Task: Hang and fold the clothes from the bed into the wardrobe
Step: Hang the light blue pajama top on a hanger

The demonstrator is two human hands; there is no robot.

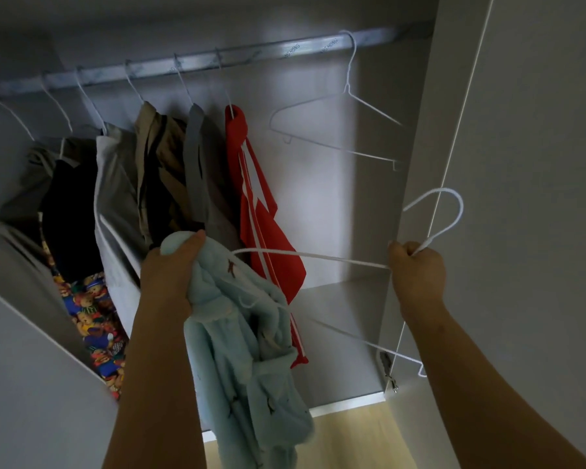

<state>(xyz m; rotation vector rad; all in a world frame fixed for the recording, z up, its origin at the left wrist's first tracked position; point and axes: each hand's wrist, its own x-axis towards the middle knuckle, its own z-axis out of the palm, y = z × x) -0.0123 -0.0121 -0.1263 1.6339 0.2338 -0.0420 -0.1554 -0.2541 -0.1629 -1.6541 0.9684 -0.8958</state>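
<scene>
Garment [247,350]: pale blue fleece, soft, light, floppy; hanging before the wardrobe.
Left hand [173,265]: fist bunching its top.
Right hand [416,265]: clenched round hanger [318,256] neck.
Hold: probably best by the shoulders.

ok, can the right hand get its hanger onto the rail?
Probably yes: nothing sits between the right hand and the rail, which is bare between the red top and the empty hanger.

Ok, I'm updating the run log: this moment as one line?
left hand: grips blue garment; right hand: grips white hanger; rail: one empty hanger; garment not yet hung
</scene>
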